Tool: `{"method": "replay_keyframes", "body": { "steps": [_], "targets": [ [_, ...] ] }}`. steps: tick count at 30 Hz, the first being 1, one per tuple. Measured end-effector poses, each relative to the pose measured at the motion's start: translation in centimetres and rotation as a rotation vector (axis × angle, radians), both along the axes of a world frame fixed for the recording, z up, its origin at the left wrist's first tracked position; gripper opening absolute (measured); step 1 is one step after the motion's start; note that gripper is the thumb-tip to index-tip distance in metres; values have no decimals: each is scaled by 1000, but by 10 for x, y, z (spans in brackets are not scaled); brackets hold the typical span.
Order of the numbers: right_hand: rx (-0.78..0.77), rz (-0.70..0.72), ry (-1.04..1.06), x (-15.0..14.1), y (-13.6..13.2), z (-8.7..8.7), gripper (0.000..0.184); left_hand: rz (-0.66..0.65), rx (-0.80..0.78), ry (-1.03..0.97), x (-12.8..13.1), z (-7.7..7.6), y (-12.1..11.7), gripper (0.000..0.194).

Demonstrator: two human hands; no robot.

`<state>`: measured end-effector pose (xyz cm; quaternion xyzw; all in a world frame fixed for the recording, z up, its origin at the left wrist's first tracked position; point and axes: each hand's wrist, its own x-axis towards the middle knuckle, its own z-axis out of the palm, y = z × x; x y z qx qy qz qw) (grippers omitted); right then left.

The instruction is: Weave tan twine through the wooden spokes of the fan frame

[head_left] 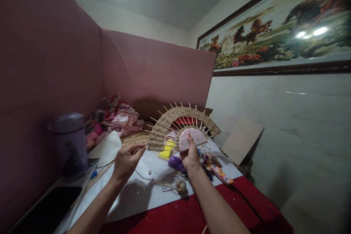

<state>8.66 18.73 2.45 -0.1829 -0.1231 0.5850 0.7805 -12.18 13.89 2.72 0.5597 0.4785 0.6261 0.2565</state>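
Note:
A half-round woven fan [167, 124] of tan twisted cord on thin pale sticks is held up over the table, its stick ends poking out past the outer edge. At its centre sits a half-round piece [197, 138] covered in pink-and-white patterned material. My right hand [190, 155] is closed on this centre piece, thumb on the near face; the fingers behind are hidden. With thumb and fingers pinched together, my left hand [128, 159] grips the fan's lower left corner, by a stick end. Below the fan lie a yellow packet [166, 150] and a purple packet [175, 163].
A cord ball [181, 187] lies on the white sheet [137, 201] over a red cloth [236, 208]. Left are a purple container [70, 146], a white pleated paper piece [109, 150] and a dark flat panel [51, 208]. Patterned fabric [219, 172] lies right; pink fabric [126, 119] is heaped behind.

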Motion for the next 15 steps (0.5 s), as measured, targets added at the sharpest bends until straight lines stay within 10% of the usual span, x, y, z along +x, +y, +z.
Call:
{"method": "replay_keyframes", "body": {
  "steps": [9,15],
  "targets": [
    [40,-2,-28,1,2,0,33,12,-117,61,-8,5,4,27],
    [39,-26,-80,-2,0,-1,32,288,41,574,2,0,-6,17]
  ]
}}
